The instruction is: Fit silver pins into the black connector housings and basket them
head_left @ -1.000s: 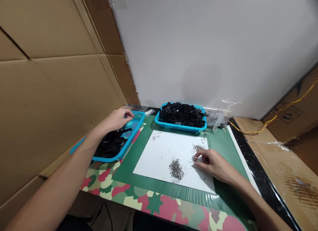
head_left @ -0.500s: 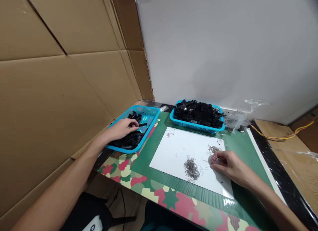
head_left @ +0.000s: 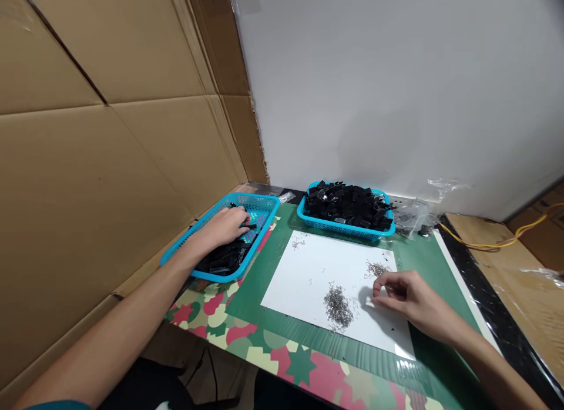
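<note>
My left hand (head_left: 228,225) reaches into the left blue plastic basket (head_left: 264,245), its fingers curled down at the end of a small black strip (head_left: 252,226). Dark flat pieces (head_left: 224,258) lie in the basket below my wrist. Above the right part of a white sheet (head_left: 293,281), my right hand (head_left: 399,292) has its thumb and forefinger bent toward each other. Whatever is between those fingertips is too small to make out. A heap of tiny bent metal wire pieces (head_left: 338,308) lies left of it, and a smaller heap (head_left: 378,269) just beyond the fingers.
A second blue basket (head_left: 339,227), heaped with black pieces (head_left: 348,205), stands at the back by the white wall. Clear plastic bags (head_left: 416,216) lie beside it. A cardboard wall (head_left: 132,163) bounds the left side. Yellow cable (head_left: 489,243) runs at the right.
My left hand has shifted slightly farther into the left basket, onto the black strip. The thin bright line earlier at my right fingertips no longer shows clearly. The view has shifted a little.
</note>
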`<state>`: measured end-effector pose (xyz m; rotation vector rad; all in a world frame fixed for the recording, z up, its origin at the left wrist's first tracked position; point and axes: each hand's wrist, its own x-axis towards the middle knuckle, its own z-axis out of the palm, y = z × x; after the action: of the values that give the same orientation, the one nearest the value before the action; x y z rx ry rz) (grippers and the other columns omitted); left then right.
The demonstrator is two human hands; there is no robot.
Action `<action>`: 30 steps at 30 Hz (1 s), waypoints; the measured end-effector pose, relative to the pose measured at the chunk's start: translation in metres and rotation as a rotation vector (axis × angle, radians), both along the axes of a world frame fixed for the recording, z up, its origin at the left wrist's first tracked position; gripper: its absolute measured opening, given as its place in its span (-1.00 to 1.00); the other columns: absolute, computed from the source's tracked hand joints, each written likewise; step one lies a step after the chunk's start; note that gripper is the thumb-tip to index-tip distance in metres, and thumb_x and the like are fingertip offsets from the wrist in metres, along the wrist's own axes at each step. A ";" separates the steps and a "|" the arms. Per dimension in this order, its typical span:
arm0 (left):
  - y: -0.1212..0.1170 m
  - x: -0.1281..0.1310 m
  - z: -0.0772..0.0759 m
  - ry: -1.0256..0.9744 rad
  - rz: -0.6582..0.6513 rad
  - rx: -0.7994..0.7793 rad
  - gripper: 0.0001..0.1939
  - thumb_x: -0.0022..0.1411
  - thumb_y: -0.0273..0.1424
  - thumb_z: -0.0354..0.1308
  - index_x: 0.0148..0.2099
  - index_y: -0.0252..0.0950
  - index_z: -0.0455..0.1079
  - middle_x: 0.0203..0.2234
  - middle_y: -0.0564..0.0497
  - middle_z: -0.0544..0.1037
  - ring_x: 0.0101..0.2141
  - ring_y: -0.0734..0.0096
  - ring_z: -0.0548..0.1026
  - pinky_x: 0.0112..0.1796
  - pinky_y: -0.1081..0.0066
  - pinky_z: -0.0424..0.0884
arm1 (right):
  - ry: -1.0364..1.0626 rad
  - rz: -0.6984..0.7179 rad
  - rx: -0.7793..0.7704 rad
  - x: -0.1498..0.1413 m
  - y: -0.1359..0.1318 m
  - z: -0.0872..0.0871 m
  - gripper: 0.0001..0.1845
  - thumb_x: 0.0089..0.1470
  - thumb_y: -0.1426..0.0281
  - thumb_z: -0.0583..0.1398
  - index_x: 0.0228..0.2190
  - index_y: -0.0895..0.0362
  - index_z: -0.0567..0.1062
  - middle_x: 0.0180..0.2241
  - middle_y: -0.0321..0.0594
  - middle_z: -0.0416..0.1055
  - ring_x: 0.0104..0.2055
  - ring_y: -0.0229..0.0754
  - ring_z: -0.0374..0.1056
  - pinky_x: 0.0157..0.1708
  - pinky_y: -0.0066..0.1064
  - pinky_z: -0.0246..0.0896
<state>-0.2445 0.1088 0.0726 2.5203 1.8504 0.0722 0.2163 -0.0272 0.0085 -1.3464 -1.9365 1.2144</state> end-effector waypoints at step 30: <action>-0.079 0.217 -0.065 -1.529 -0.108 -0.979 -0.60 0.31 -0.09 0.32 -0.13 -0.19 0.21 -0.41 0.06 0.53 -0.66 0.62 0.35 -0.71 0.65 0.18 | 0.313 -0.228 0.194 -0.007 0.008 0.003 -0.70 0.11 0.15 0.39 -0.45 0.14 0.70 -0.62 -0.32 0.28 -0.56 -0.32 -0.06 -0.55 -0.39 -0.15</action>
<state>-0.0277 0.0298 0.0072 1.1062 0.7252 0.6515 0.2091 -0.0194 0.0118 -1.1621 -1.5901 1.0287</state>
